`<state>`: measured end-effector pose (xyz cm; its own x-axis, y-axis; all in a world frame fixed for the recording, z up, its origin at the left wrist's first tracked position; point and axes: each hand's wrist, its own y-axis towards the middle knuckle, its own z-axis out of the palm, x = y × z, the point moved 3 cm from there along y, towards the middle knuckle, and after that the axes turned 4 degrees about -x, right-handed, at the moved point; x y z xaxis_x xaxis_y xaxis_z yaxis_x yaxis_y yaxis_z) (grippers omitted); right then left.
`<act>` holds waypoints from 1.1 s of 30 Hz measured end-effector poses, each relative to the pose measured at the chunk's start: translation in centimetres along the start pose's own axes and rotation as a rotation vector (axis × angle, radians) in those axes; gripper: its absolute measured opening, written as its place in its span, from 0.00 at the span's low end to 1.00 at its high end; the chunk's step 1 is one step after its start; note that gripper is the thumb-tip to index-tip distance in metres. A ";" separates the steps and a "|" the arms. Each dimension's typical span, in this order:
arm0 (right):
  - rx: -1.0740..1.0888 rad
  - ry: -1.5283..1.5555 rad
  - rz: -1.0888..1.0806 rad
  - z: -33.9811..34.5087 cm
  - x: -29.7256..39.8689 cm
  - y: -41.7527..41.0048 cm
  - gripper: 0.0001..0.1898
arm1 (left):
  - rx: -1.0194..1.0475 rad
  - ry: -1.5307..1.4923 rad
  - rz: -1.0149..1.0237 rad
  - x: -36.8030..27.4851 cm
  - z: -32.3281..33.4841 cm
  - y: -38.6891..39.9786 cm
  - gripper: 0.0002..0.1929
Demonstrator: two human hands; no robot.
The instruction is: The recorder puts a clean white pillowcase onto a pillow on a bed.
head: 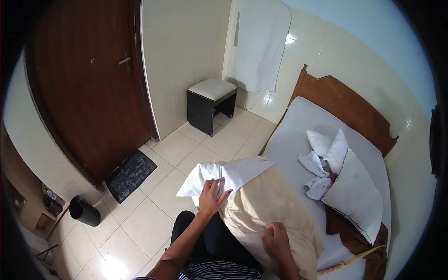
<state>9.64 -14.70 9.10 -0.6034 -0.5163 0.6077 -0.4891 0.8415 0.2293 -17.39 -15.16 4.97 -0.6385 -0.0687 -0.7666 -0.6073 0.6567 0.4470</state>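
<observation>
A large beige pillow (276, 206) rests across my lap and the bed's edge, and a white pillowcase (241, 171) covers its far end. My left hand (211, 197) grips the white cloth near its loose corner, where the fabric is creased; the thumb lies along the border with the beige cover. Over the near part of the beige pillow is my right hand (276, 241), its fingers curled. Whether it pinches any cloth is hidden.
To the right, the bed (287, 133) holds a large white pillow (357, 196), two small white cushions (318, 141), crumpled white cloths (311, 164) and a brown cloth (344, 231). A padded stool (211, 89), doormat (131, 175), black bin (84, 211) and wooden door (84, 87) stand beyond.
</observation>
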 end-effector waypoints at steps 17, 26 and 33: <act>-0.202 -0.220 -0.496 11.6 2.9 10.5 0.32 | -0.051 -0.076 0.157 4.5 1.5 -2.6 0.02; -0.151 -0.128 -0.322 12.9 0.4 10.6 0.22 | 0.124 -0.027 -0.026 5.1 1.2 -3.0 0.11; -0.185 0.043 -0.255 13.5 -1.1 10.3 0.07 | 0.155 0.518 0.097 4.5 3.9 1.7 0.13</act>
<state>-3.27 -7.61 0.54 -0.4465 -0.7107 0.5436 -0.4960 0.7022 0.5107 -19.45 -11.41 0.51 -0.8610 -0.3372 -0.3808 -0.4824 0.7788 0.4010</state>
